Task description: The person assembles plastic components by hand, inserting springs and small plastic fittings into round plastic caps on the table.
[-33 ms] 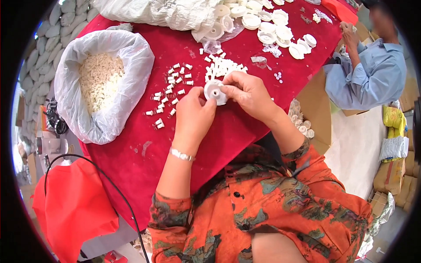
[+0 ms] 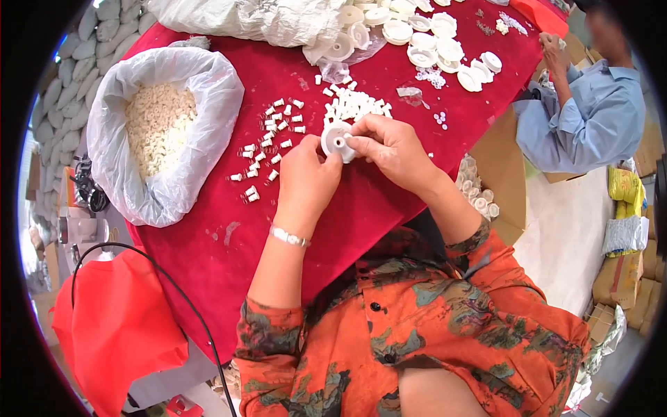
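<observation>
Between my two hands I hold a round white plastic disc (image 2: 338,141) with a raised rim and a small hole at its centre. My left hand (image 2: 307,174) grips its lower left edge with thumb and fingers. From the right, my right hand (image 2: 392,147) pinches the disc, thumb on its face. Just beyond lies a heap of small white plastic pieces (image 2: 356,105). Left of my hands, several small white spools with thin springs (image 2: 267,142) are scattered on the red cloth (image 2: 229,257).
A plastic-lined sack (image 2: 226,90) of small cream pieces stands at left. Larger white discs (image 2: 422,42) and a white sack (image 2: 250,21) lie at the far side. A red bag (image 2: 114,326) and black cable sit lower left. Another person (image 2: 590,118) sits at far right.
The disc has shifted very slightly to the left in my fingers. Both hands keep their hold, and the scattered pieces stay where they were.
</observation>
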Demonstrator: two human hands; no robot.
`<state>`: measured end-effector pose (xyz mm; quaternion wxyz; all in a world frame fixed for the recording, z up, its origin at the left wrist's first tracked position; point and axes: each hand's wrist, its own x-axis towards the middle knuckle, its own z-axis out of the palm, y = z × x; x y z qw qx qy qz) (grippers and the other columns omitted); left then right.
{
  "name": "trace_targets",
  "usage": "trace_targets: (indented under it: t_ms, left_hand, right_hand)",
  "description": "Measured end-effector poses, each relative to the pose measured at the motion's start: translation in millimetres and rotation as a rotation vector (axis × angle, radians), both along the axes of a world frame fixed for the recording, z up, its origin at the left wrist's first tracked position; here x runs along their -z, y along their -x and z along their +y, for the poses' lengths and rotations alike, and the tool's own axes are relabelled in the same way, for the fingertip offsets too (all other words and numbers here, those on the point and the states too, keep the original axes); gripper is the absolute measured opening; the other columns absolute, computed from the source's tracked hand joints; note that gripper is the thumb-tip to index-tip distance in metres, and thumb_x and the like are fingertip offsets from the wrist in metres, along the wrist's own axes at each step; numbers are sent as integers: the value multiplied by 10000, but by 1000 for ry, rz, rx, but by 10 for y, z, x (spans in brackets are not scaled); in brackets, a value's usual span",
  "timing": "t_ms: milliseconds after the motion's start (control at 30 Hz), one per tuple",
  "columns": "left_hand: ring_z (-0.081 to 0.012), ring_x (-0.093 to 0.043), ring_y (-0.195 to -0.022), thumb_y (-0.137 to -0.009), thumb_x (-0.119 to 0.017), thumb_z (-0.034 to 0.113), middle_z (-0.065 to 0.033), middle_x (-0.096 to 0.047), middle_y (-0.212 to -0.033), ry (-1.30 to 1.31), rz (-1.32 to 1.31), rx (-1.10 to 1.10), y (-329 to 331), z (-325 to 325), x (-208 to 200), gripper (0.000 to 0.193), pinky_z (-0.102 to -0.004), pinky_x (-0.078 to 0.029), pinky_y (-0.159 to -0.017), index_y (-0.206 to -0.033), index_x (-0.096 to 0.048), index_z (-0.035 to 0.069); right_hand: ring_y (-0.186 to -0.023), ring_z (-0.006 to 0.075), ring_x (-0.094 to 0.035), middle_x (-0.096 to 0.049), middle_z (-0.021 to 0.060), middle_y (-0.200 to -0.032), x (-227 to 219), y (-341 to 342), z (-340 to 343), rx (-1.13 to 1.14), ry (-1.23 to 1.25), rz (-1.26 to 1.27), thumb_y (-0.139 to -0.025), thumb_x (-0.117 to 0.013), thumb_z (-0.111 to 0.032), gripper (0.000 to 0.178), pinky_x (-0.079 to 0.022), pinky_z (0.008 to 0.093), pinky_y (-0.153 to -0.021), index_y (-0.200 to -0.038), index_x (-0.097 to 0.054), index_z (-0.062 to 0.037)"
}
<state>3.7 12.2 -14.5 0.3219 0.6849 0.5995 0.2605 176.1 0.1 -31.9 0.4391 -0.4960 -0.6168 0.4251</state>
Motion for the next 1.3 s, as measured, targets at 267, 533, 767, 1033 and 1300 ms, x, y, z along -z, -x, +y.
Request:
trace_targets:
  t_ms: [267,533,767,1033,1300]
  left_hand:
    - [-129,-651,-597,-802,-568,-4,-108,-646,-767,196,-611,-137,86,-129,116,47,-237,-538,-454,-838,-547,-27]
    - [-125,-658,-666,-858,-560,-22,-99,-663,-866,215,-814,-40,99,-281,96,155,-230,-571,-534,-1012,-545,-30]
    - [-117,-665,-694,-863,-571,-10,-91,-672,-891,196,-784,-5,92,-315,72,169,-239,-572,-566,-1031,-560,-19]
    - [-98,-658,-704,-841,-588,-24,-75,-680,-866,157,-747,11,97,-317,91,171,-233,-559,-582,-1011,-576,-18]
    - [-77,-639,-696,-837,-590,-27,-58,-683,-846,80,-704,21,109,-301,155,181,-229,-539,-604,-1018,-588,-22]
  right_hand:
    - [-615,50,-540,-612,-10,-742,-119,-44,-279,-62,145,92,-938,-612,-157,146,-448,220,-554,-936,-630,-12]
    - [-611,311,-583,-587,156,-704,-84,152,-389,56,-319,-215,-873,-652,-165,163,-457,378,-549,-818,-594,-23]
    - [-633,322,-597,-589,137,-708,-75,208,-403,78,-367,-304,-873,-652,-196,182,-467,402,-558,-824,-587,-34]
    - [-646,324,-607,-600,137,-723,-38,258,-366,84,-414,-349,-872,-651,-197,172,-479,411,-562,-837,-594,-38]
    - [-661,327,-614,-611,136,-740,9,304,-309,103,-372,-291,-862,-658,-193,161,-488,413,-576,-841,-614,-40]
